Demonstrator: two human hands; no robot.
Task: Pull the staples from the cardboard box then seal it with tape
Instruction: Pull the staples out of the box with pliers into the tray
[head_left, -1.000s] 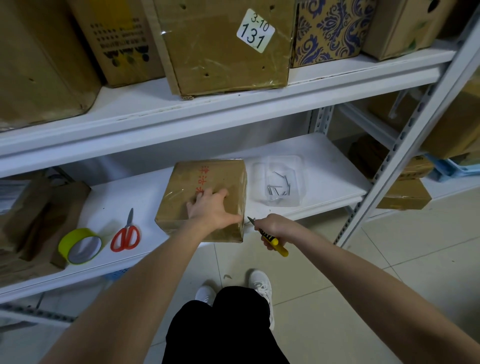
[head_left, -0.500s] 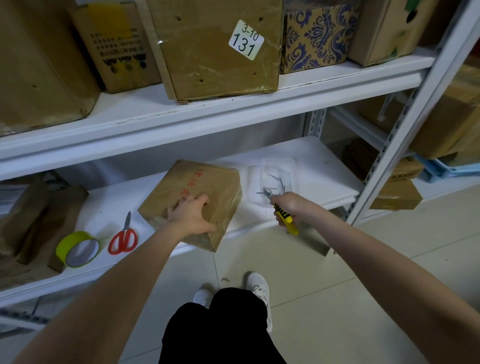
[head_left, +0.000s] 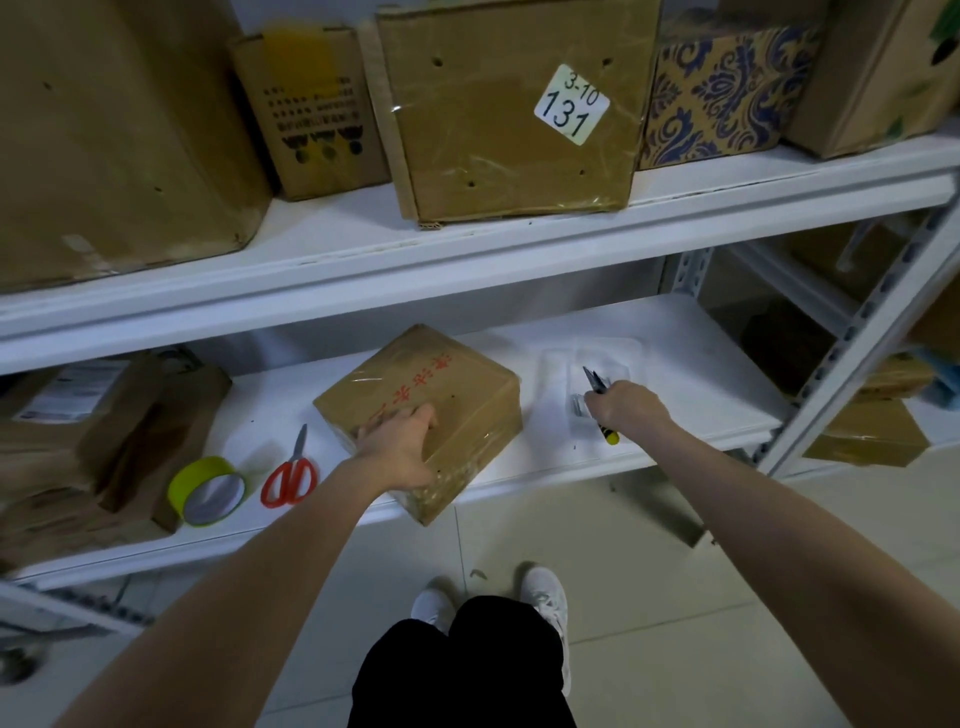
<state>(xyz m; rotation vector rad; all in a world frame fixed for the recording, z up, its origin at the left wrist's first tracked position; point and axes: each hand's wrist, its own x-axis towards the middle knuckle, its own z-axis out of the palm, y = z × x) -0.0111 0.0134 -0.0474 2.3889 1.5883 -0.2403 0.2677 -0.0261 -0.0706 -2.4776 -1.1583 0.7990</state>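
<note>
Since a second ago the right hand has left the near corner of the cardboard box and gone to the clear tray. The box has been turned, so one corner now overhangs the front edge of the lower shelf.

Nearest are black trousers and white shoes on a pale tiled floor. On the shelf, the left hand lies flat on the box top, fingers fairly straight. The box sits mid-shelf, wrapped in clear film, with red print on top. The right hand grips yellow-handled pliers, their metal tip over the tray just right of the box. Left of the box along the front edge lie red-handled scissors, then a yellow-green tape roll, then brown paper bags at the left end. A perforated white post rises at the shelf's right front corner. Behind and higher, the upper shelf carries large cartons, among them one labelled 131 and a blue-patterned box.
</note>
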